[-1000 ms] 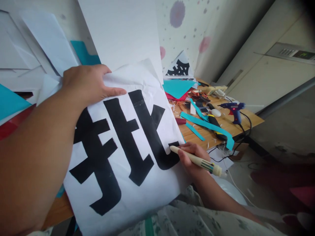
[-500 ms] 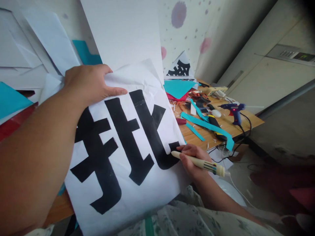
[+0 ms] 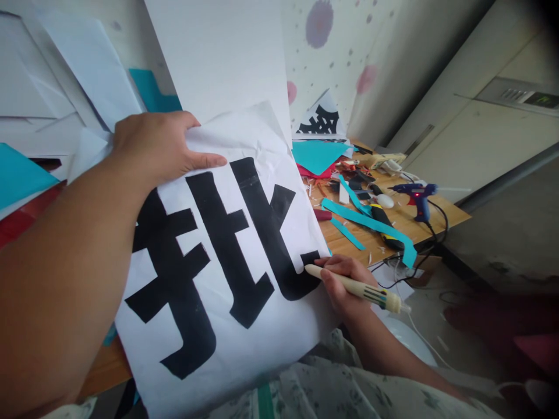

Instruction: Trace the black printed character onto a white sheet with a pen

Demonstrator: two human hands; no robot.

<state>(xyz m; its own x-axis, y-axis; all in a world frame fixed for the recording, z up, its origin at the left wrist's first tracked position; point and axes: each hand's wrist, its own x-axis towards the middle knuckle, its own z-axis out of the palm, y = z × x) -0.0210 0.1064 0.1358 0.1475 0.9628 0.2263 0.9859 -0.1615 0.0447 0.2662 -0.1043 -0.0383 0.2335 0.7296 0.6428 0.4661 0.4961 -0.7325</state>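
Note:
A large white sheet (image 3: 279,331) bearing a bold black character (image 3: 187,273) lies tilted in front of me. My left hand (image 3: 152,145) rests on its upper left part, thumb and fingers spread apart. A thick cream multicolour pen (image 3: 353,286) is held in my right hand (image 3: 347,285), at the sheet's right edge. The pen's tip is over the black stroke at the lower right of the character. Whether the tip touches the paper cannot be made out.
On the wooden table (image 3: 441,215) to the right are a blue glue gun (image 3: 417,195), turquoise strips (image 3: 371,218), a yellow-black tool (image 3: 384,224) and scraps. White boards (image 3: 222,52) stand at the back. A pale cabinet (image 3: 489,134) is at the right.
The view has shifted very slightly. Both hands, the pen and the sheet keep nearly the same places.

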